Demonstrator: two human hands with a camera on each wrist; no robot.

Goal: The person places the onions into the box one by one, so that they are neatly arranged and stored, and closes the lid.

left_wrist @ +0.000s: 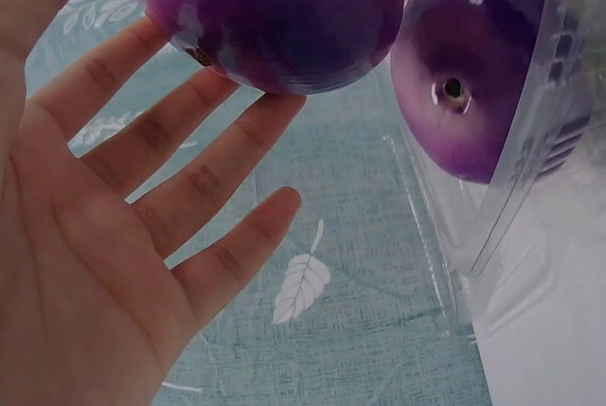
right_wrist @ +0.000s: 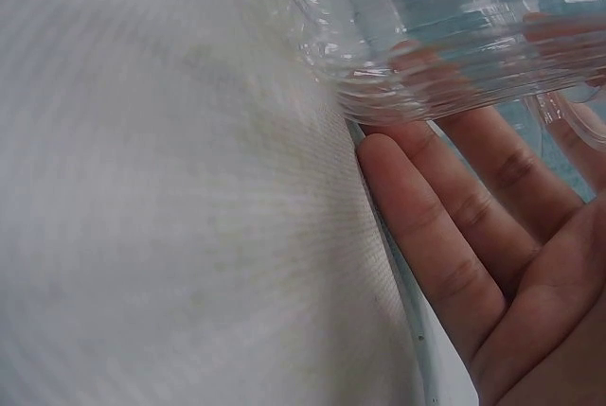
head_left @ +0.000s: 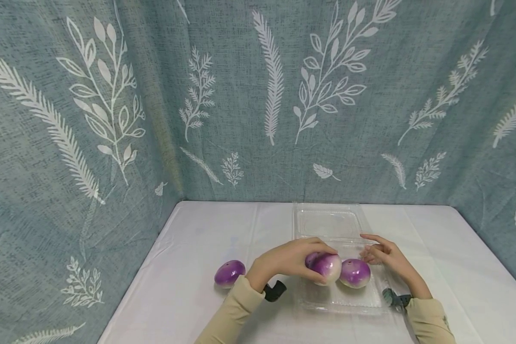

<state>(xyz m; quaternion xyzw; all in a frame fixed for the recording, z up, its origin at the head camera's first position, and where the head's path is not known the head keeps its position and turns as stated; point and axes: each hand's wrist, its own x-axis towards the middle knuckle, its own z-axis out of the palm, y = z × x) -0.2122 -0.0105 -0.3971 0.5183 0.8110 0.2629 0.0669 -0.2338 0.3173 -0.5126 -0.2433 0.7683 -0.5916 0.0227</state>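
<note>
My left hand [head_left: 294, 258] grips a glossy purple-and-white turnip [left_wrist: 275, 8] over the clear plastic box, thumb on the near side and fingers over the top. Another purple patch overlaps it in the head view. Just to its right, a second turnip [head_left: 355, 273] with a small dimple on top sits in the clear plastic box [head_left: 322, 306]. On the box's right side is my right hand [head_left: 387, 258], its fingers loosely extended. In the right wrist view, its fingertips touch the ribbed plastic wall [right_wrist: 454, 94], partly seen through it.
Left of the box, another purple turnip [head_left: 229, 273] lies on the white tablecloth [head_left: 189, 248]. The box's clear lid [head_left: 328, 222] lies folded back toward the rear table edge. A blue-green curtain [head_left: 241, 95] with white leaf prints hangs behind and at the sides.
</note>
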